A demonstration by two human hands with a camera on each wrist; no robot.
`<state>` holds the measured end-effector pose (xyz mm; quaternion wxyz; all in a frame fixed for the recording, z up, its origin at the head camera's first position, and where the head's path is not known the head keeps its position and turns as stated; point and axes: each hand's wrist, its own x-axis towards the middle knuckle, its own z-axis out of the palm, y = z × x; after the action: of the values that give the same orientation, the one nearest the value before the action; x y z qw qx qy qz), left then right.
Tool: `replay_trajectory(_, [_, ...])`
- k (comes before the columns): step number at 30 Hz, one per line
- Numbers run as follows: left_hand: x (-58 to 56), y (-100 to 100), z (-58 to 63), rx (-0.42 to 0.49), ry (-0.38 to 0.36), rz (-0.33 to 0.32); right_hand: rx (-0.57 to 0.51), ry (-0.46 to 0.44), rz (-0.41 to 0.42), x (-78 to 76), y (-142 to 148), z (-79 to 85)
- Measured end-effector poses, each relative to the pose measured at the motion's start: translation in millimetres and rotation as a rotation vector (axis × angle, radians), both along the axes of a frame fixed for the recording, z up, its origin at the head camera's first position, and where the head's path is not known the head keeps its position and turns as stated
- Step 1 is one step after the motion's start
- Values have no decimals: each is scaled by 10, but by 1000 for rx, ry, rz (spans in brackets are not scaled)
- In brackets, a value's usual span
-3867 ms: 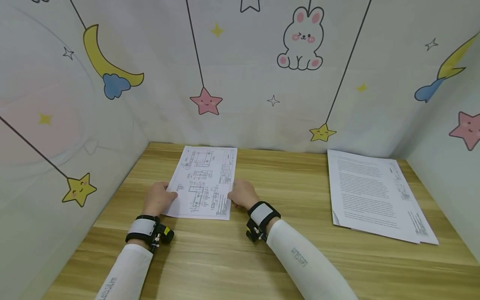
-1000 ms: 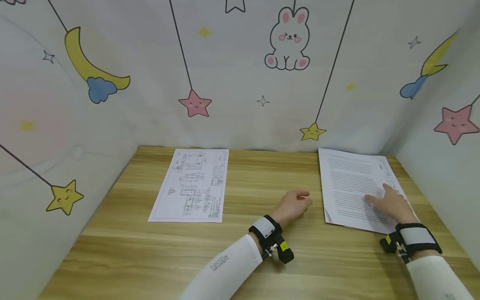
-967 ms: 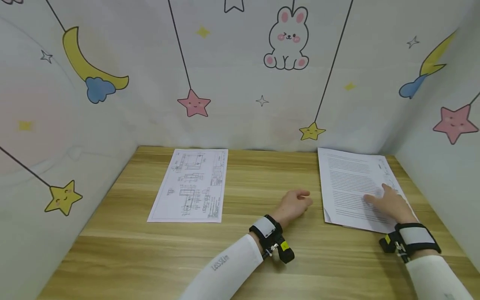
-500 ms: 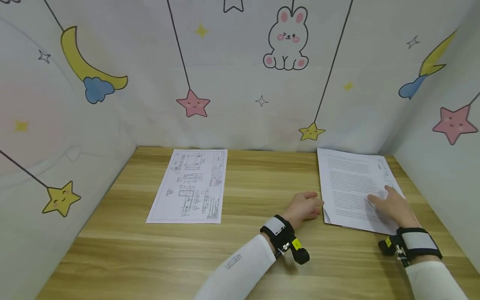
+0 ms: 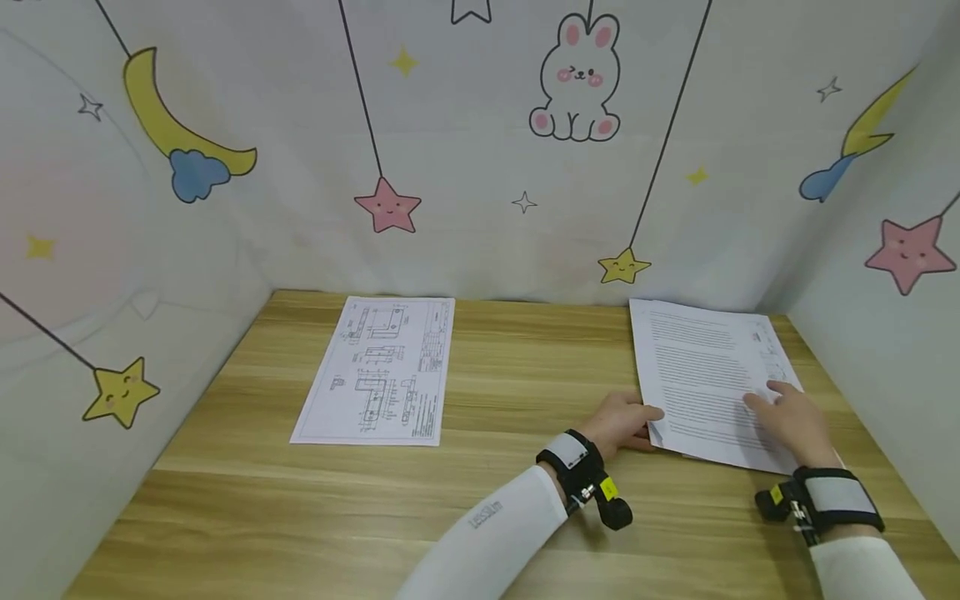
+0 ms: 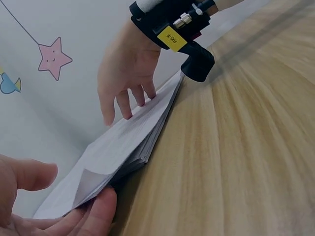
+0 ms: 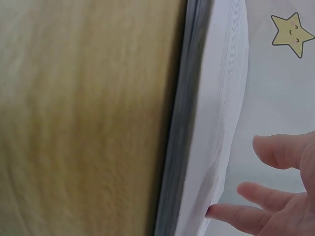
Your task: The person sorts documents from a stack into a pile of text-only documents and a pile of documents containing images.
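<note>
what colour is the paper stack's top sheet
The top sheet is white with dark printed lines, clearest in the head view.

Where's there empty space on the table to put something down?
Bare table lies between the drawing sheet and the paper stack, beyond the left hand, and in front of the drawing sheet, left of the left sleeve. It's crowded on the right: paper stack, left hand and right hand together.

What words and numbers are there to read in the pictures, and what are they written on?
"R", then probably "右手": yellow tag on the right wrist camera.
"Leiss...", perhaps; too blurred to be sure: left sleeve.
Too small to read: the other yellow tag, on the left wrist camera.
Too small to read: the printed lines on the paper stack and everything on the drawing sheet.
</note>
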<state>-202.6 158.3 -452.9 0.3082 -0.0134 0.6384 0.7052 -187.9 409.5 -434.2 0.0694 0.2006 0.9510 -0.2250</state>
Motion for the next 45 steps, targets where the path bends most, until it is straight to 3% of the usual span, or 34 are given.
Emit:
replay_trajectory(7, [-20, -61, -78, 50, -83, -15, -15, 44, -4, 7, -79, -64])
replay_trajectory(14, [-46, -96, -144, 120, -60, 9, -73, 25, -26, 7, -164, -115])
replay_trajectory(21, [-71, -183, -155, 149, -38, 2, -123, 18, 25, -24, -280, -74])
replay_trajectory(28, [-143, -419, -85, 142, 53, -76, -222, 72, -46, -86, -388, 65])
replay_trajectory(35, [-200, -695, -68, 66, 159, -106, -391, 117, -119, -176, -466, 98])
replay_trajectory(40, [-181, -898, -43, 12, 237, -110, -441, 150, -84, -232, -615, 89])
replay_trajectory(45, [-141, -1092, 21, -74, 300, -64, -471, 182, -34, -279, -818, 97])
